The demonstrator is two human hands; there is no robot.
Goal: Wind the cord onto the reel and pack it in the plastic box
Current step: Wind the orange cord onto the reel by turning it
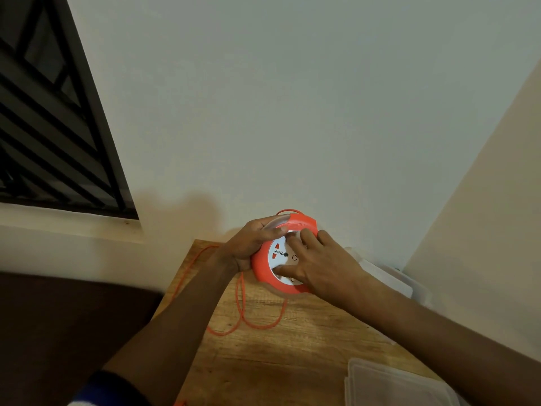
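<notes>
An orange cord reel with a white socket face is held tilted above the far end of a wooden table. My left hand grips the reel's left rim from behind. My right hand lies over the white face, fingers spread and bent onto it. Loose orange cord hangs from the reel in loops on the table and trails off the left edge. The clear plastic box stands behind my right forearm, partly hidden.
A clear plastic lid lies at the near right of the table. White walls meet in a corner close behind the reel. A window with dark bars is at the left, above a pale sill.
</notes>
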